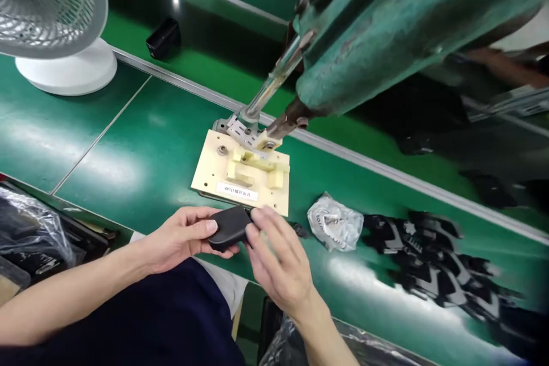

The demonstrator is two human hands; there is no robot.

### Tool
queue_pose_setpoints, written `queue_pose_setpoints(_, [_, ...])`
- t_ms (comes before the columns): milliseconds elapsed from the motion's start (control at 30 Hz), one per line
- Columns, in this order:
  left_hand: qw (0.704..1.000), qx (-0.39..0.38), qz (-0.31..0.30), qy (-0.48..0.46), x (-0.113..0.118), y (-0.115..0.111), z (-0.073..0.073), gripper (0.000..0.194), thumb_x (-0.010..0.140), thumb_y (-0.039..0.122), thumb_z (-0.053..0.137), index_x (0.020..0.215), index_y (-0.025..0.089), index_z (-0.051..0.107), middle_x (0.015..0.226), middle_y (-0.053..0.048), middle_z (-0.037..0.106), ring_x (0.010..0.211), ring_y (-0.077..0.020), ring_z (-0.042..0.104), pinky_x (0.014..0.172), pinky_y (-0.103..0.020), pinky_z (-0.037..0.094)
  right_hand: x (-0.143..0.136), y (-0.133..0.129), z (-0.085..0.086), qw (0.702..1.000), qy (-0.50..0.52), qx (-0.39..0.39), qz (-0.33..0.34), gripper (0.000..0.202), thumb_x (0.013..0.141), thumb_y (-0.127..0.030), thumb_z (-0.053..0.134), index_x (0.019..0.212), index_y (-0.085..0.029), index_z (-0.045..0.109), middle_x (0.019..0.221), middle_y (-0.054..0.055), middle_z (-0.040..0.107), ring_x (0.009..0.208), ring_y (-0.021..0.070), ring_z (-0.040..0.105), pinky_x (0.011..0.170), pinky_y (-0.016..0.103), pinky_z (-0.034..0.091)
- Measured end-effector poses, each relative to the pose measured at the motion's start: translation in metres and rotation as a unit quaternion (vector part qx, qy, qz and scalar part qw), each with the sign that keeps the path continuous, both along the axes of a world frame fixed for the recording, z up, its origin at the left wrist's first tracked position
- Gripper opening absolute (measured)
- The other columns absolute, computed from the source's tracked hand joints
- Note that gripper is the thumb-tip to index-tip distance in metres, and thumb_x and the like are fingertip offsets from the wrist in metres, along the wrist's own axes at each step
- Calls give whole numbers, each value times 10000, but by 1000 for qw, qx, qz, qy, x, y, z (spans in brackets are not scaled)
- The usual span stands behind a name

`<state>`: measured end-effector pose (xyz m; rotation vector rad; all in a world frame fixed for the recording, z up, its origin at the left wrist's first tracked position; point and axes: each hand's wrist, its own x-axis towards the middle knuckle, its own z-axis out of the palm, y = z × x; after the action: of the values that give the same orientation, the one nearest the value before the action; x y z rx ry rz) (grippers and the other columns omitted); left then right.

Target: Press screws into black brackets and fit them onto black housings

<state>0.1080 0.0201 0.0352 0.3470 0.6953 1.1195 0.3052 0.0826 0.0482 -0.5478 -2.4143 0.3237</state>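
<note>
My left hand [189, 237] is closed on a small black plastic case [230, 227] with rounded corners, thumb on top and fingers underneath. The fingertips of my right hand [278, 257] meet the right end of that case; its thumb is mostly hidden and the fingers are slightly blurred. Both hands hold the case over the bench's front edge. Just beyond it lies a cream-coloured fixture plate [210, 168] with raised blocks and a white label [237, 191]. A green press-like machine [369, 51] reaches down over the plate with its metal rods.
To the right, a clear plastic bag [335, 222] lies beside a pile of black and grey parts [433, 263]. A white fan [64, 68] stands at the left. Behind the metal rail [189, 91] rests another black block [163, 38]. Plastic-wrapped items [32, 229] sit below the bench at left.
</note>
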Motion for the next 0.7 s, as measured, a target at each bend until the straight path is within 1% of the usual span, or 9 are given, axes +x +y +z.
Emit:
queue_pose_setpoints(100, [991, 21, 60, 121, 10, -5, -3, 432, 754, 404, 727, 1099, 149, 677, 982, -114, 704, 836, -240, 680, 810, -393, 558, -5, -27, -31, 931, 189, -293, -111, 529, 910, -234, 523, 1420, -262, 386, 1333, 129, 545, 1213, 269, 551, 972, 480, 526])
queue_pose_setpoints(200, [938, 78, 96, 323, 22, -17, -8, 405, 790, 397, 684, 1136, 190, 653, 1075, -108, 695, 959, -271, 662, 851, -410, 560, -26, -53, -42, 754, 298, -584, -37, 500, 942, -499, 378, 1341, -218, 486, 1238, 154, 606, 1084, 280, 630, 849, 454, 583])
queue_pose_setpoints(267, [858, 159, 106, 477, 27, -29, -11, 362, 833, 369, 626, 1165, 227, 632, 1171, -111, 660, 1084, -293, 619, 932, -463, 530, -43, -62, -42, 672, 348, -653, -35, 510, 922, -546, 383, 1293, -230, 533, 1179, 140, 636, 1063, 273, 635, 808, 422, 592])
queue_pose_setpoints(333, [723, 258, 140, 626, 23, -35, -14, 327, 838, 373, 597, 1142, 260, 632, 1245, -117, 613, 1221, -323, 528, 1013, -547, 459, -53, -64, -40, 637, 384, -666, -58, 442, 913, -516, 433, 1235, -248, 574, 1146, 117, 650, 1010, 250, 652, 769, 383, 594])
queue_pose_setpoints(400, [560, 336, 196, 731, 7, -27, -15, 279, 814, 391, 594, 1067, 284, 641, 1235, -108, 603, 1299, -341, 444, 1056, -620, 376, -54, -62, -40, 643, 409, -645, -58, 394, 892, -502, 489, 1169, -245, 602, 1092, 108, 663, 904, 236, 671, 707, 368, 593])
queue_pose_setpoints(467, [444, 370, 232, 782, -21, 6, -16, 239, 808, 372, 563, 1020, 283, 631, 1189, -88, 616, 1305, -327, 436, 1075, -638, 329, -45, -59, -47, 693, 405, -593, -66, 346, 878, -483, 527, 1087, -224, 620, 982, 101, 677, 771, 219, 667, 644, 361, 585])
queue_pose_setpoints(533, [415, 350, 225, 809, -61, 59, -17, 270, 835, 295, 482, 1069, 250, 608, 1235, -91, 592, 1294, -285, 453, 1100, -586, 313, -29, -58, -61, 780, 347, -503, -136, 291, 880, -432, 544, 1034, -203, 635, 884, 94, 678, 715, 223, 656, 611, 356, 576])
queue_pose_setpoints(600, [425, 289, 210, 832, -108, 122, -18, 357, 856, 255, 422, 1179, 186, 557, 1316, -129, 535, 1301, -262, 441, 1125, -522, 287, -11, -57, -80, 859, 248, -380, -235, 252, 882, -360, 555, 1046, -193, 648, 910, 110, 685, 778, 264, 669, 658, 383, 580])
queue_pose_setpoints(700, [462, 137, 222, 847, -175, 208, -23, 580, 828, 206, 442, 1374, 27, 364, 1435, -225, 389, 1372, -314, 325, 1142, -478, 232, 18, -55, -103, 912, 139, -203, -328, 298, 858, -257, 587, 1150, -215, 627, 1026, 133, 683, 890, 330, 674, 719, 423, 587])
